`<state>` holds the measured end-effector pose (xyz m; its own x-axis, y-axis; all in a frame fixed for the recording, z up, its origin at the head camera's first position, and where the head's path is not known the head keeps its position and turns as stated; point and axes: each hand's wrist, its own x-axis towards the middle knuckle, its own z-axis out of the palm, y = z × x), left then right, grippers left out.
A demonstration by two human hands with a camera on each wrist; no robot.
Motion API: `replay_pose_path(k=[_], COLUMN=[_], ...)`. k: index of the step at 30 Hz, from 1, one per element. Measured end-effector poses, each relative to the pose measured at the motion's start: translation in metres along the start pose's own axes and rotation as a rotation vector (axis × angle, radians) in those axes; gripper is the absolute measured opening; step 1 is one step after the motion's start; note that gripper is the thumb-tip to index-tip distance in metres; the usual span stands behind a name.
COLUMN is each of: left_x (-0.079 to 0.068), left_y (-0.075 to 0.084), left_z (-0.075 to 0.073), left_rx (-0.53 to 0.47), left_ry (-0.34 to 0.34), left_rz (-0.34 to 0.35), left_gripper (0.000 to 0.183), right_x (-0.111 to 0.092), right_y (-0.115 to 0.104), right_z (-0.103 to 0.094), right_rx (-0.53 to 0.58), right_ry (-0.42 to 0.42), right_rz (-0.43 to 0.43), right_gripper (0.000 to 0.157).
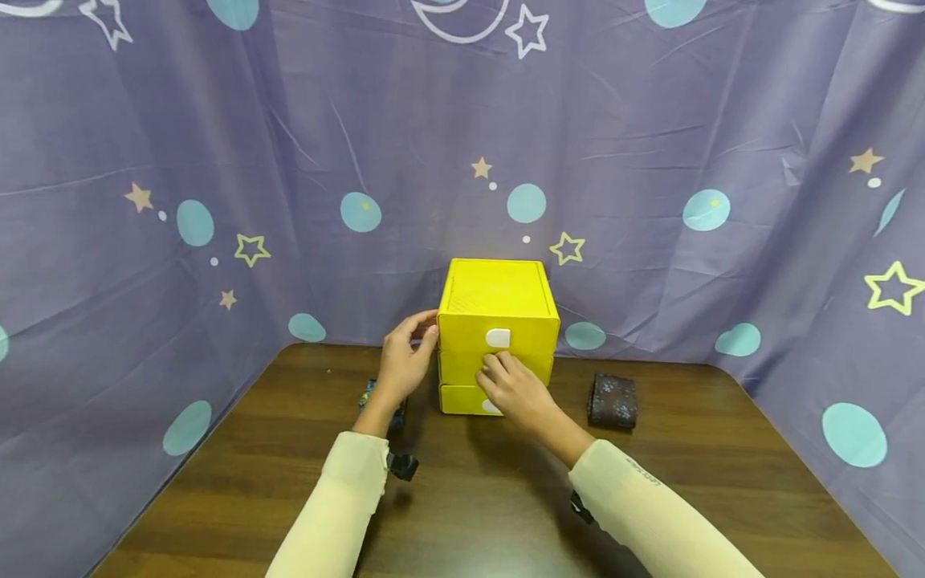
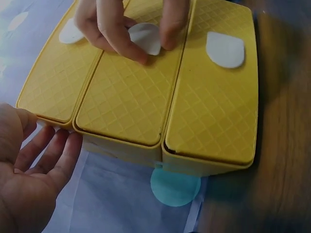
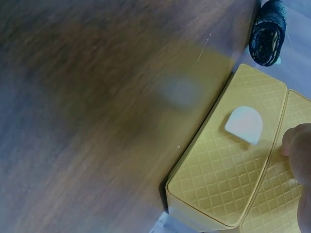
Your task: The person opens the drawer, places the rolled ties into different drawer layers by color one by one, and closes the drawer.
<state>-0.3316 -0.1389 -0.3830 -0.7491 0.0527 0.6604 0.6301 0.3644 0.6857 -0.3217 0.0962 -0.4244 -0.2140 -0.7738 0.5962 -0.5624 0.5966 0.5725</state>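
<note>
Right grip [image 1: 516, 392] pinches the middle tab [image 2: 146, 37], while the loose left grip [image 1: 403, 360] touches the yellow drawers [image 1: 499, 287], likely steadying them.

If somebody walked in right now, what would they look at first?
Probably the bright yellow drawer box, standing near the back of the brown table in front of a starry purple curtain. Next, the two hands: the left hand touches the box's left side, while the right hand pinches the middle drawer's white tab.
</note>
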Motion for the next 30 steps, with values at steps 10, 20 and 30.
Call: replay_pose_path(k=[10,20,30], left_x=[0.0016,0.0005,-0.0001], left_y=[-0.0061,-0.0092,-0.0094], left_z=[-0.0053,-0.0033,-0.0029], left_rx=[0.036,0.008,0.001], left_ry=[-0.031,-0.023,-0.018], left_rz=[0.072,0.081,0.085], left_gripper=[0.033,0.035,0.035], right_x=[0.0021,0.0019,0.0031], right_y=[-0.0014,-0.0023,-0.001], right_z=[0.001,0.0006,0.0028], right_rx=[-0.017,-0.017,0.002], right_ry=[0.016,-0.006,0.07], right_rz=[0.004,0.026,0.021], right_gripper=[0.02,0.018,0.023])
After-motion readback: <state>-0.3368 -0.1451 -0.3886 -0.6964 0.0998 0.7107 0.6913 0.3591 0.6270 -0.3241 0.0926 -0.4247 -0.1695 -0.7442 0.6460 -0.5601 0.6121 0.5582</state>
